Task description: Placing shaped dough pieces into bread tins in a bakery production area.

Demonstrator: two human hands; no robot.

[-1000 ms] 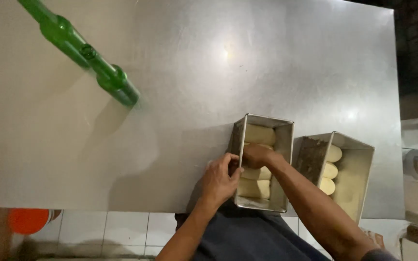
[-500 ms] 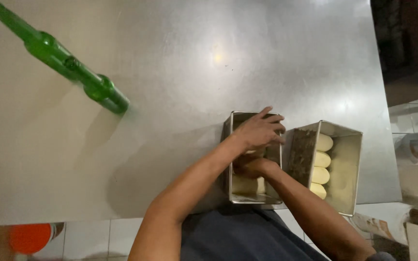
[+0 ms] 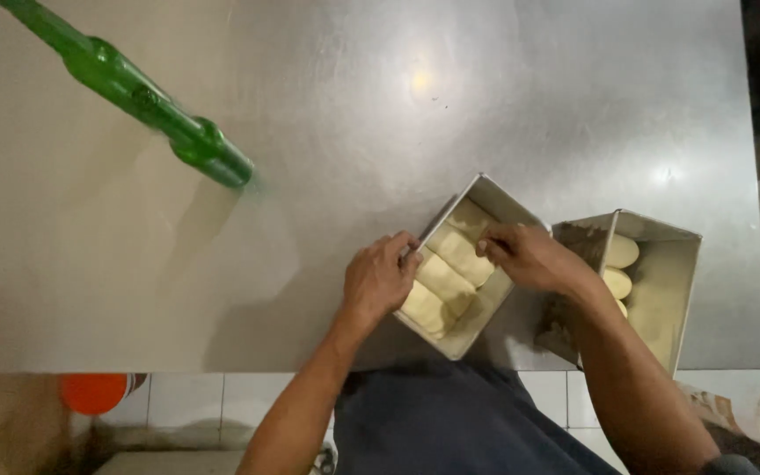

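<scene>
Since half a second ago the loaf tin (image 3: 466,264) is sitting turned, now angled to the bench's near edge, and the left hand (image 3: 380,280) has come off the far rim onto the tin's left wall, fingers curled over it. The right hand (image 3: 528,257) is resting inside, fingertips pressing a dough roll (image 3: 459,252). The tin is lying between both hands, close to the near edge. A second tin (image 3: 661,281) is standing just right; a green bottle (image 3: 147,97) is lying far left.
</scene>
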